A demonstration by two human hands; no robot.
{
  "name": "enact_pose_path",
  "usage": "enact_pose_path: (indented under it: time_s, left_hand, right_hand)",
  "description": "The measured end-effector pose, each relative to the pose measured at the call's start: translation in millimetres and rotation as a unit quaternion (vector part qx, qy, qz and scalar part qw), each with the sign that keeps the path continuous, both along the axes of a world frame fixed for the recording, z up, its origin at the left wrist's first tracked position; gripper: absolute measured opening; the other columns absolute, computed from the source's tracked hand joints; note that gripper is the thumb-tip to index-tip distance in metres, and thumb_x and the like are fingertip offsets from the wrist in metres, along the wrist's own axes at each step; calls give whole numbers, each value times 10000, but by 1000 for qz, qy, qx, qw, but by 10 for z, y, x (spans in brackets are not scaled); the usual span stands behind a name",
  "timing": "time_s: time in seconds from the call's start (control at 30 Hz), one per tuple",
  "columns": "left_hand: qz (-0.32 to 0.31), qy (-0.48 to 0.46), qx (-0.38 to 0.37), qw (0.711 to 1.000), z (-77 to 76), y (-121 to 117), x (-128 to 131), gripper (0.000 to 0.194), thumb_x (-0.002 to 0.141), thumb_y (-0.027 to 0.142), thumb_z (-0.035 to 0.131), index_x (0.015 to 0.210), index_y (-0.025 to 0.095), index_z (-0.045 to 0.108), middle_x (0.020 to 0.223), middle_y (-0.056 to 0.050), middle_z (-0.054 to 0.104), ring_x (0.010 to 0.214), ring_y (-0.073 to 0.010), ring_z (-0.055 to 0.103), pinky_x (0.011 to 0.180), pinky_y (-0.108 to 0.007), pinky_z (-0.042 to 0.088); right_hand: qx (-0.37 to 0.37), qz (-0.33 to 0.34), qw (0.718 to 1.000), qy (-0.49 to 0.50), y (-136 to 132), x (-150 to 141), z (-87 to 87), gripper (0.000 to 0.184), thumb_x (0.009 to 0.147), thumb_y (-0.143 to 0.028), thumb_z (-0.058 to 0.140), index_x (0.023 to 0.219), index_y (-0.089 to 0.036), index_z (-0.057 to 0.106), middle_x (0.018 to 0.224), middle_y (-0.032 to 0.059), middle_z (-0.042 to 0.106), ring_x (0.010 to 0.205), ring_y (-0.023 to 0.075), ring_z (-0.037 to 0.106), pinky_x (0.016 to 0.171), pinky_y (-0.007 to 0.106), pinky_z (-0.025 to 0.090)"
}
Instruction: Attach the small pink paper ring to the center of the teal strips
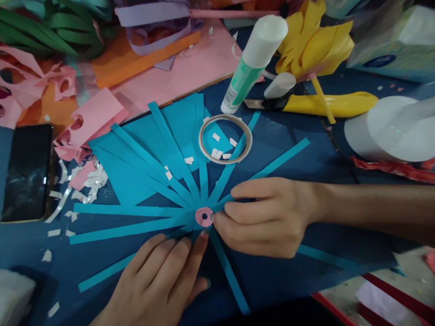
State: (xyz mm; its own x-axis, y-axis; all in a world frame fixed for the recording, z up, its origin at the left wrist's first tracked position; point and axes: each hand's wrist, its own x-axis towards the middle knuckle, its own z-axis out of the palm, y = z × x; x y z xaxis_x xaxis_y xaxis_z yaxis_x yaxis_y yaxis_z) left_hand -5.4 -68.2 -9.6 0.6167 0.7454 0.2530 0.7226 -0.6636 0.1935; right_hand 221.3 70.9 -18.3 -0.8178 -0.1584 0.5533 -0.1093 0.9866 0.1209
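Observation:
Blue paper strips (126, 209) fan out from one centre on the dark blue table, like spokes. At that centre lies a small pink paper disc (200, 218) with a dark hole in its middle. My left hand (163, 276) rests palm down, fingers stretched over the lower strips, its index fingertip just below the disc. My right hand (263, 219) comes in from the right with curled, closed fingers. One of its fingertips touches the disc's right edge; whatever lies between these fingers is hidden. A tape roll (249, 144) sits over strips above the disc.
Behind the strips stand a glue stick (249, 65), a yellow cutter (326, 105) with its blade out and a yellow paper flower (311, 45). Left are a phone (27, 172) and pink punched paper (97, 115). A white roll (380, 129) stands right; paper scraps lie scattered.

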Motion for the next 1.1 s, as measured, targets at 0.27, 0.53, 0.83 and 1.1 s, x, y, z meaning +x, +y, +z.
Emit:
enact_pose_path:
  time_s: [0.27,0.53,0.83,1.1]
  left_hand:
    - [16,13,10,1000,-22,6,3,324,1029,257,434,1163,90,677,956,-63,572,910,-181,533,906,-346,387]
    - [20,24,3,999,-13,-16,12,332,1032,269,428,1179,96,670,971,-63,573,927,-179,526,928,-344,387]
    - [22,25,5,999,-17,-6,15,323,1029,260,439,1180,91,668,979,-62,565,927,-175,524,930,-345,379]
    - [22,26,7,999,-40,0,26,333,1025,264,436,1177,88,673,993,-66,565,919,-174,528,919,-344,386]
  right_hand:
    - [-2,-1,1000,8,1,-6,-14,204,953,-205,571,794,-190,698,871,-10,649,783,87,547,647,246,474]
    - [-5,1,1000,8,9,-5,-9,194,946,-209,584,793,-186,702,864,-8,648,775,86,550,640,244,471]
    - [-9,-3,1000,-8,9,-4,2,194,956,-222,584,798,-199,694,876,-18,649,782,85,541,644,243,467]
    - [-26,-10,1000,-11,12,-4,2,152,937,-213,610,814,-176,692,908,6,665,776,98,558,644,261,479]
